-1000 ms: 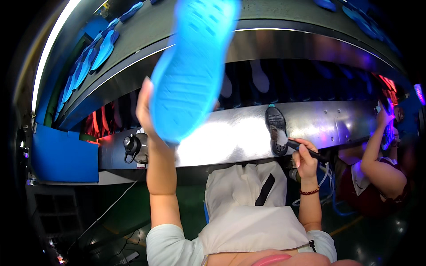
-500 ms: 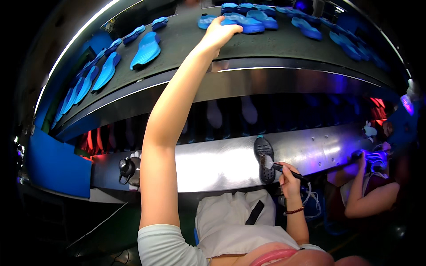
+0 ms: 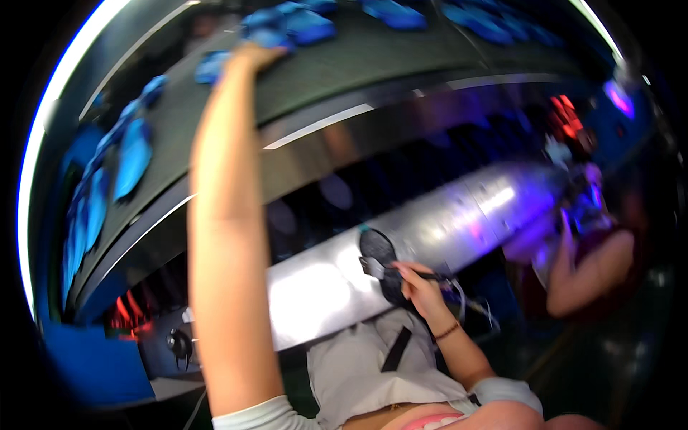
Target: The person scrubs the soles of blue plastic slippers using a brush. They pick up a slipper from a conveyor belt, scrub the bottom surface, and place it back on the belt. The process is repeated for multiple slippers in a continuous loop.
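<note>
My left arm stretches far up to the dark conveyor belt (image 3: 337,75). There my left hand (image 3: 249,57) is at a blue shoe sole (image 3: 266,29) lying among others; motion blur smears its fingers, so its grip is unclear. Lower down, my right hand (image 3: 423,288) is closed around the dark handle of a flat brush (image 3: 373,268) with a pale cord or tube trailing from it. The brush head rests over a black shoe sole (image 3: 377,245), which lies on the metal table (image 3: 308,294). Part of that sole is hidden behind the brush and hand.
More blue soles (image 3: 133,159) lie along the belt's left side. A black-lidded bottle (image 3: 178,345) stands at the table's left end. Darker soles sit on a shelf under the belt. Another person's arm (image 3: 570,276) is at the right, near a purple light.
The view has turned and shifted, and everything is more blurred. My left hand remains among the blue soles. The brush has moved from the sole's middle toward its left edge.
</note>
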`<state>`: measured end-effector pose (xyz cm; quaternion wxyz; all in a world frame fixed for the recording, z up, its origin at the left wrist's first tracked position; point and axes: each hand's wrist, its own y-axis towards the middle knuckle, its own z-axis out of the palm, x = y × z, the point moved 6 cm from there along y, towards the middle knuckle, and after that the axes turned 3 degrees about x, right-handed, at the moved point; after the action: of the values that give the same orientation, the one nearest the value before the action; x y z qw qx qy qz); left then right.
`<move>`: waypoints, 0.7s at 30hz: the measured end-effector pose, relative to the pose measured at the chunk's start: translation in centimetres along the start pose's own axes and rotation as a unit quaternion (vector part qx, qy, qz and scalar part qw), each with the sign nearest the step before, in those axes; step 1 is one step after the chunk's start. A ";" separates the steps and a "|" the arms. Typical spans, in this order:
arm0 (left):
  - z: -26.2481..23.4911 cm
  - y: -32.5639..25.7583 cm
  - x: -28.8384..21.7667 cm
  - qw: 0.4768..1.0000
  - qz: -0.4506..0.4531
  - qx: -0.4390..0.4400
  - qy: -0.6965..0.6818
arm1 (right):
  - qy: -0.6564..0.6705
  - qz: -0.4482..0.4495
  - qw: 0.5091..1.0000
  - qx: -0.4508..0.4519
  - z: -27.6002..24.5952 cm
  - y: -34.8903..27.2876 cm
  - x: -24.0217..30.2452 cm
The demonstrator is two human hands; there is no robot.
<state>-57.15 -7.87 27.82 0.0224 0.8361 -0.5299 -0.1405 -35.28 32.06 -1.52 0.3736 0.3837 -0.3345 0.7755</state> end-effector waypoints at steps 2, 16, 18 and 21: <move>-1.2 1.3 3.5 0.996 0.053 0.034 0.060 | 0.002 0.007 1.000 0.026 1.5 -0.3 0.6; -1.2 -1.4 -12.3 0.893 0.439 -0.017 -0.101 | 0.011 0.034 0.999 0.021 1.3 -0.2 0.1; -0.7 -3.2 -11.7 0.923 0.350 -0.134 -0.090 | -0.015 0.032 0.999 0.040 2.5 0.1 0.3; -1.1 -5.7 -8.4 0.959 0.243 -0.147 -0.005 | -0.018 0.033 0.998 0.045 2.7 0.1 0.3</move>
<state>-55.19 1.99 29.63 0.1761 0.6685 -0.6908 -0.2117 -34.58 29.88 0.03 0.3238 0.4028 -0.3187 0.7945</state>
